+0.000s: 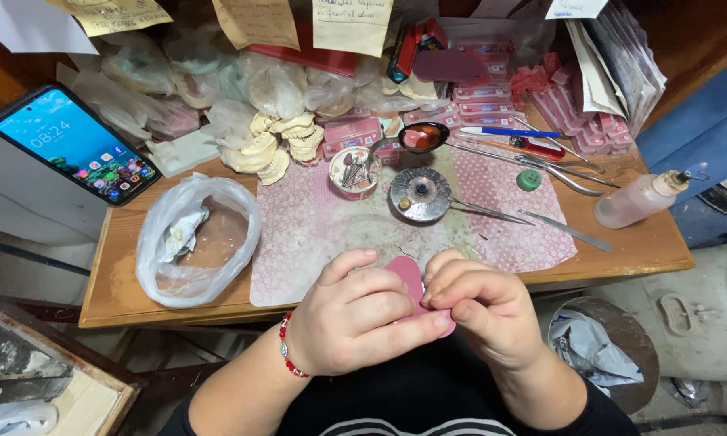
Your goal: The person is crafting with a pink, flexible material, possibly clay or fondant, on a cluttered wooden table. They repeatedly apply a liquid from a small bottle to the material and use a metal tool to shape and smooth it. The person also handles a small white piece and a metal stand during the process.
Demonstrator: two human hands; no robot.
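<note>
Both my hands meet at the near edge of the wooden table [638, 246], gripping one flat pink wax piece [406, 272] between them. My left hand [362, 319], with a red bead bracelet at the wrist, curls its fingers over the front of the piece. On the right side, my right hand [480, 303] pinches the piece's edge with bent fingers. Most of the pink piece is hidden behind the fingers.
A patterned mat [323, 226] covers the table's middle. On it stand a round metal dish [418, 194], a spoon [420, 137] and a small cup of burs [354, 171]. A clear plastic bag [194, 238], a phone [77, 144], a squeeze bottle [642, 198], metal tools [565, 230] and plaster casts [278, 145] lie around.
</note>
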